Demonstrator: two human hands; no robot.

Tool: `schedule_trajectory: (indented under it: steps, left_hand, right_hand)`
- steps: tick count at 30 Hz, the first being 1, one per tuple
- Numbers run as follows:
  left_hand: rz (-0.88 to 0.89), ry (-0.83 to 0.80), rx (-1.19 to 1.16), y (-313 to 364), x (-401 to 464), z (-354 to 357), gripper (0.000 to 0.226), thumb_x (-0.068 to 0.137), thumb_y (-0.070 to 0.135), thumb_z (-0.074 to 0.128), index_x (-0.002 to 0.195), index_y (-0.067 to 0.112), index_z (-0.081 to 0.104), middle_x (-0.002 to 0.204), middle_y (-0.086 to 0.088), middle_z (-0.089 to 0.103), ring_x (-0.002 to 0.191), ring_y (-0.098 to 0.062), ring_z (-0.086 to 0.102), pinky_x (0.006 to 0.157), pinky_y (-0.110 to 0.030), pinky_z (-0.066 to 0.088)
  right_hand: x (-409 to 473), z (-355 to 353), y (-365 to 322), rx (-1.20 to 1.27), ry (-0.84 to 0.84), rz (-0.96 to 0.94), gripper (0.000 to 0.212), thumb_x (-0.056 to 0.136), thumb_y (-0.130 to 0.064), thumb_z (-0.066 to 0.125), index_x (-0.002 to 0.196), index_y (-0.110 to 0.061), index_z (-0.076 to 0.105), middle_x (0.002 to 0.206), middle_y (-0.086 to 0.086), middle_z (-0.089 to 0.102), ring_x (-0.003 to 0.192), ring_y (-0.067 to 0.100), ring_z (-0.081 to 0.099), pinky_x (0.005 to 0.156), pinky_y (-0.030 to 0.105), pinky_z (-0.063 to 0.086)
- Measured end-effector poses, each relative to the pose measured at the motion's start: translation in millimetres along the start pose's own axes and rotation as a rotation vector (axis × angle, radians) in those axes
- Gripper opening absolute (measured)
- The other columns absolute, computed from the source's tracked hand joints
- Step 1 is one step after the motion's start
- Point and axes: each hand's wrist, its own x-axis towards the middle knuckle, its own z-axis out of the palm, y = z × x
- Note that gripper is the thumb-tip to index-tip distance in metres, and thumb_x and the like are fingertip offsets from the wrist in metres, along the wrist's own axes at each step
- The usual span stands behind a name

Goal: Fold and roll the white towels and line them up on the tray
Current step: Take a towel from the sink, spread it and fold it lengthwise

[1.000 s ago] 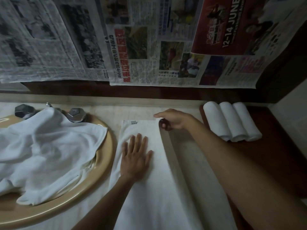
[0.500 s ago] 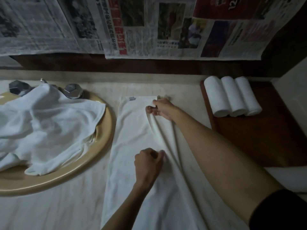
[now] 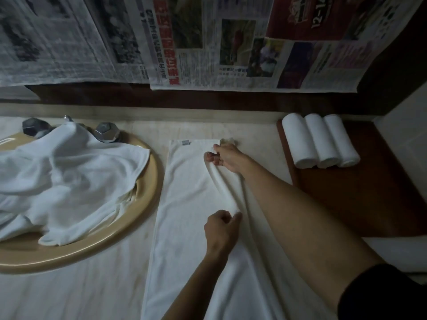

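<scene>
Head view: lengthwise fold in hand, rolling not yet begun. Right hand (image 3: 227, 158) pinching the raised right edge of the flat towel (image 3: 191, 204) near the worktop's back edge; left hand (image 3: 221, 229), fingers curled, gripping the same fold nearer the front. Three rolled towels (image 3: 320, 140) lined up on the tray (image 3: 369, 199) at the back right corner; loose towels (image 3: 62, 181) heaped in the basin (image 3: 129, 225) on the left. Next, probably: carry the edge across leftward, lay it level, smooth flat. Compared with half a second ago, fold bunched slightly higher, both grips unchanged.
</scene>
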Motion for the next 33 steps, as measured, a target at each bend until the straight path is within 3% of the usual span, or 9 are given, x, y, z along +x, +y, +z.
schedule_trajectory:
  steps: [2,4,6,11,18,21,26,30,33]
  left_hand:
    - [0.120,0.097,0.096,-3.4,-2.5,-1.8,0.026,0.092,0.036,0.065,0.078,0.015,0.066,0.072,0.003,0.066,0.063,-0.019,0.066,0.068,-0.041,0.058]
    - [0.223,0.192,0.168,-3.3,-9.3,-7.1,0.022,0.095,0.036,0.062,0.083,0.022,0.073,0.072,0.009,0.068,0.060,-0.010,0.065,0.067,-0.033,0.057]
    - [0.282,0.255,0.225,-2.0,-14.4,-13.2,0.024,0.096,0.036,0.062,0.083,0.022,0.077,0.068,0.007,0.069,0.060,-0.007,0.063,0.062,-0.022,0.051]
    - [0.361,0.311,0.236,0.0,-12.4,-34.6,0.028,0.096,0.035,0.061,0.073,0.021,0.070,0.063,0.006,0.067,0.062,-0.010,0.063,0.059,-0.024,0.042]
    - [0.290,0.381,-0.016,10.6,-2.1,-82.2,0.034,0.102,0.025,0.046,0.069,0.017,0.050,0.063,0.002,0.056,0.063,-0.009,0.053,0.056,-0.023,0.035]
    - [0.145,0.458,-0.076,-5.2,14.7,-95.6,0.034,0.103,0.024,0.044,0.074,0.011,0.054,0.073,-0.005,0.061,0.078,-0.026,0.057,0.065,-0.035,0.031]
    - [-0.017,0.450,-0.038,-37.4,36.3,-105.2,0.037,0.102,0.028,0.046,0.069,0.010,0.052,0.086,-0.022,0.065,0.093,-0.040,0.060,0.080,-0.043,0.042]
    - [-0.004,0.447,-0.033,-33.8,41.4,-111.5,0.052,0.096,0.040,0.055,0.055,0.012,0.042,0.055,-0.003,0.049,0.065,-0.029,0.053,0.066,-0.040,0.040]
    - [-0.048,0.452,0.026,-25.7,47.7,-111.2,0.054,0.089,0.054,0.057,0.061,0.009,0.051,0.063,-0.005,0.057,0.070,-0.029,0.057,0.067,-0.036,0.040]
  right_hand:
    - [1.4,-2.0,0.8,0.012,0.006,0.011,0.022,0.107,-0.012,0.036,0.087,-0.015,0.043,0.082,0.008,0.060,0.065,0.011,0.059,0.055,0.020,0.043]
    - [1.8,-4.5,0.9,0.021,0.005,0.022,0.022,0.107,-0.012,0.037,0.087,-0.014,0.045,0.083,0.008,0.060,0.066,0.012,0.058,0.060,0.022,0.044]
    - [2.0,-6.0,0.5,0.023,0.004,0.037,0.022,0.107,-0.013,0.037,0.087,-0.014,0.046,0.080,0.009,0.059,0.067,0.013,0.058,0.062,0.023,0.045]
    - [-1.6,-11.2,-17.6,-0.114,0.084,0.036,0.016,0.101,-0.016,0.042,0.090,-0.014,0.053,0.074,0.005,0.058,0.061,0.016,0.057,0.056,0.027,0.039]
    - [-4.8,5.5,-69.3,-0.250,0.289,-0.058,0.030,0.089,-0.031,0.052,0.071,-0.009,0.063,0.064,0.004,0.062,0.051,0.015,0.052,0.042,0.020,0.034]
    - [1.0,33.8,-68.5,-0.232,0.261,-0.054,0.030,0.090,-0.026,0.052,0.074,-0.005,0.066,0.063,0.006,0.063,0.050,0.016,0.055,0.042,0.019,0.038]
    - [9.9,61.6,-26.7,-0.168,0.115,0.004,0.030,0.095,-0.032,0.048,0.091,-0.007,0.065,0.081,0.011,0.065,0.064,0.024,0.064,0.052,0.027,0.049]
    - [19.1,48.0,6.1,-0.478,0.253,-0.292,0.013,0.094,-0.017,0.052,0.097,-0.011,0.063,0.102,0.012,0.064,0.090,0.034,0.068,0.073,0.042,0.059]
    - [15.6,35.4,11.0,-0.731,0.139,-0.451,0.032,0.096,-0.009,0.054,0.128,-0.014,0.054,0.128,0.007,0.041,0.097,0.023,0.055,0.093,0.035,0.049]
